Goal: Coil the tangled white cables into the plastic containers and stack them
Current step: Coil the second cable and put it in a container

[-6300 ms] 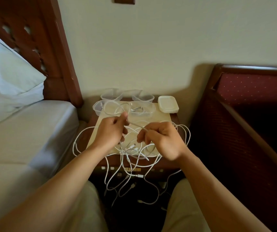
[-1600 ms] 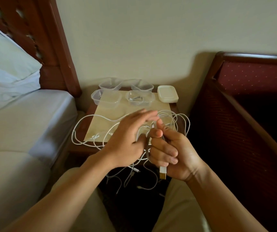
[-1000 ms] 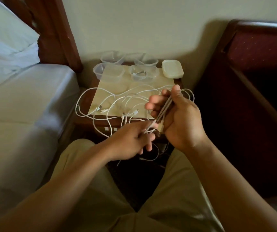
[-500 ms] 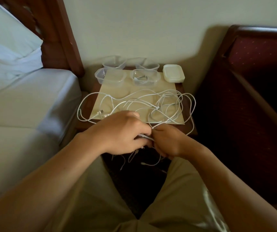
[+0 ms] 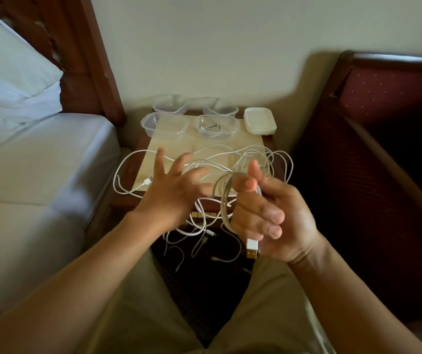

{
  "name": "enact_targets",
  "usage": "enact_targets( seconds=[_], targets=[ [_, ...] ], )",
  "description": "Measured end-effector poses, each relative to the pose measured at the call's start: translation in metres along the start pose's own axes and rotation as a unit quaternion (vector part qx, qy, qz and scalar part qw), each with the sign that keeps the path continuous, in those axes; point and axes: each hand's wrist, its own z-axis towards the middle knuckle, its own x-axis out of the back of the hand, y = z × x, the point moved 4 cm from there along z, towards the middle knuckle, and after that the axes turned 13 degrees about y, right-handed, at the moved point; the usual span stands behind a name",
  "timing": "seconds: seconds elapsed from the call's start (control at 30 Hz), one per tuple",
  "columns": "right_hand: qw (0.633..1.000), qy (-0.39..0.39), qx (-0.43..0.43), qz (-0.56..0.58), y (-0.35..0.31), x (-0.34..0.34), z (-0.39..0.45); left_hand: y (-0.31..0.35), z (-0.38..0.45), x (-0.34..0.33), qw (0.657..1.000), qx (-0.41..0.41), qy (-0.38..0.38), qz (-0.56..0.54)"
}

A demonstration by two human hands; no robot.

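Note:
Tangled white cables [image 5: 232, 159] sprawl over the small nightstand [image 5: 268, 141] and hang off its front edge. My right hand [image 5: 271, 215] grips loops of one white cable [image 5: 224, 198], whose USB plug [image 5: 251, 249] sticks out below the palm. My left hand [image 5: 176, 190] hovers beside the loops with its fingers spread, holding nothing that I can make out. Several clear plastic containers stand at the back of the nightstand; the near right container [image 5: 216, 127] holds a coiled cable, and the near left container [image 5: 164, 125] looks empty.
A stack of white lids [image 5: 259, 121] sits at the nightstand's back right corner. A bed with white sheets [image 5: 38, 159] and a pillow [image 5: 8, 80] borders the left. A dark red upholstered chair [image 5: 383, 139] stands on the right. My knees are below.
Both hands have risen from the nightstand's front edge. My right hand has turned palm-up with the cable loops and plug showing, and my left hand has opened its fingers wide.

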Motion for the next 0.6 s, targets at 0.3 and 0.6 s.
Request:
enact_targets(
  seconds=[0.3, 0.6],
  targets=[
    [0.994, 0.068, 0.050, 0.063, -0.003, 0.007, 0.009, 0.029, 0.000, 0.011, 0.933, 0.075, 0.161, -0.312],
    [0.990, 0.063, 0.111, 0.066, -0.018, -0.008, 0.001, 0.037, -0.004, 0.023, 0.883, 0.159, 0.249, -0.365]
  ],
)
